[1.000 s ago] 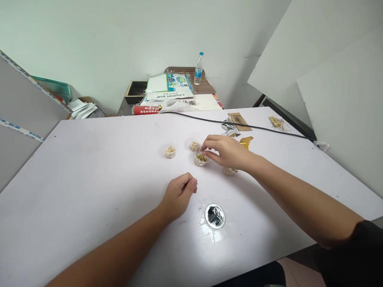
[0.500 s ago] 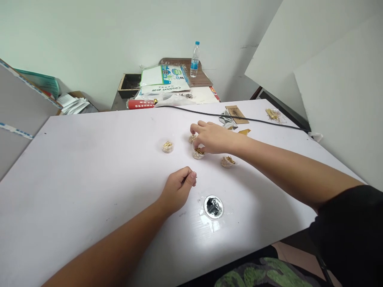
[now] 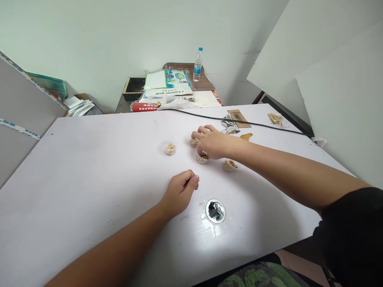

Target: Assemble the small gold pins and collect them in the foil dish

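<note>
Though partly hidden from above, note first the middle cup point(image 3: 202, 161), clear, round, upright on the white table point(image 3: 104, 159). Inside, see gold-coloured pieces point(image 3: 205, 156), short and slim, jumbled, with no common long axis to read. From the lowest digit of the right hand point(image 3: 214, 142), look straight down for both: at or just inside the rim, contact too covered to confirm. Count the right hand as nearer by far. Find its other fingers bent and fanned toward the back cup point(image 3: 193, 144), also bearing gold-coloured contents. Cannot tell whether pinching anything.

Place the left hand point(image 3: 181, 191) nearer the wearer, apart from every cup: clenched, thumb against forefinger; cannot tell if closed around something small.

Farther out, log the left cup point(image 3: 170, 152), heaped with similar pieces, and the right cup point(image 3: 229, 167), likewise filled, just on the near side of the right forearm. Toward the wearer, mark a metal-rimmed disc point(image 3: 215, 211) ringed by clear film point(image 3: 214, 230). Beyond the forearm, add a gold-coloured packet point(image 3: 246, 137).
</note>
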